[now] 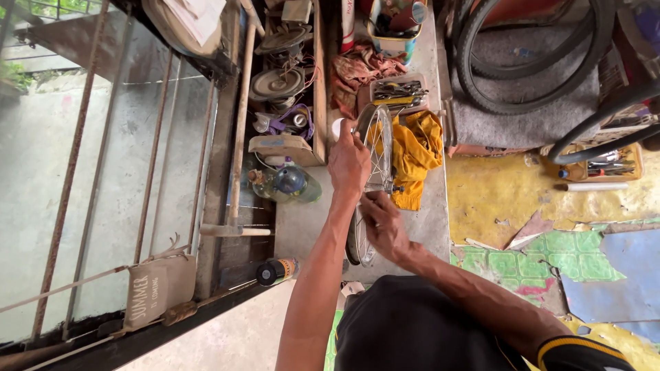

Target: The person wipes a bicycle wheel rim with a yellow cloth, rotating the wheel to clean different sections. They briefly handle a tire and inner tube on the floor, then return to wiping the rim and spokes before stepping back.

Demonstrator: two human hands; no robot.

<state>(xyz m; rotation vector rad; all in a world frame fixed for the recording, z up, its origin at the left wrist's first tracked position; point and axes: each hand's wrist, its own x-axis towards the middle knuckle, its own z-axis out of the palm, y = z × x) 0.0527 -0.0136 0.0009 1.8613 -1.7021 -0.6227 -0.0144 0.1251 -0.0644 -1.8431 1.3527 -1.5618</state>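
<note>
Steel spoked wheel point(371, 148) upright on bench: left hand point(348, 161) clamps rim top; right hand point(381, 223) pinches spoke. Keep rim steady, turn gently.

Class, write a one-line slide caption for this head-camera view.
Both hands, left and right, steady an upright spoked bicycle wheel on a cluttered workbench beside a yellow cloth.

Daylit barred window point(103, 172), cluttered grey workbench point(302, 220), peeling yellow-green floor point(543, 227).
</note>
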